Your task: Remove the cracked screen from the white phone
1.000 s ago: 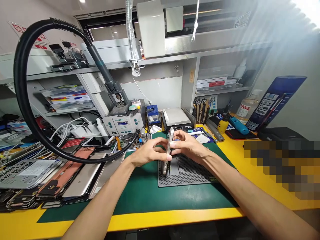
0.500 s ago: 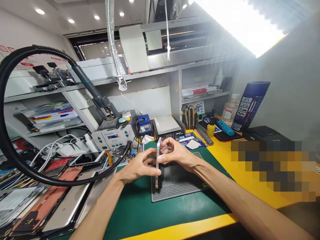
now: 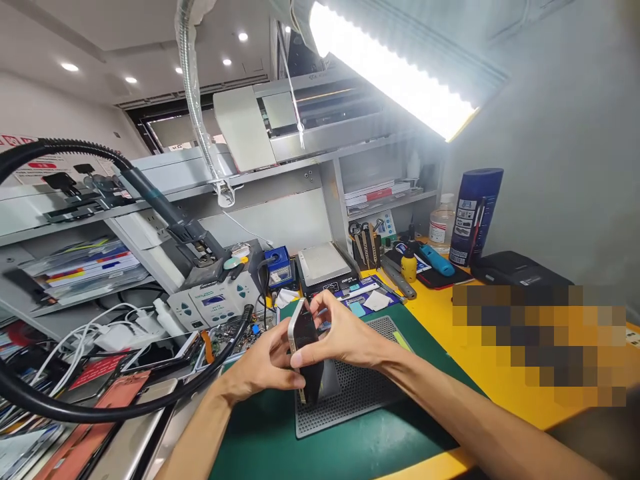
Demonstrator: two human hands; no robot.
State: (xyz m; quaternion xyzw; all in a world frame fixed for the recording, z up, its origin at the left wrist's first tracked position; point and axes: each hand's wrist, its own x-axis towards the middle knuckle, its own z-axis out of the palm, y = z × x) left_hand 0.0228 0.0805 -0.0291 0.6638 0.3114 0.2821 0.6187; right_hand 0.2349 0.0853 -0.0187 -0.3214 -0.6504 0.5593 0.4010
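Observation:
A phone (image 3: 309,333) with a silver frame and a dark face stands tilted on edge above the mat. My left hand (image 3: 267,360) is closed on its left edge, thumb near the lower part. My right hand (image 3: 343,333) grips the same phone from the right, its thumb across the dark face and the other fingers at the upper edge. Below lies a grey perforated pad (image 3: 350,407) on a green mat (image 3: 260,433). Part of the pad is hidden behind the phone and my hands.
Several phones and housings (image 3: 135,427) lie at the left under a looping black hose (image 3: 100,415). Behind stand a grey soldering station (image 3: 215,303) and a flat silver-topped device (image 3: 325,263). A yellow bottle (image 3: 409,267) and a blue tool (image 3: 437,260) sit at the right.
The phone has turned so that more of its dark face shows. Both hands still hold it. The camera view has shifted and tilted, with the lamp now further left.

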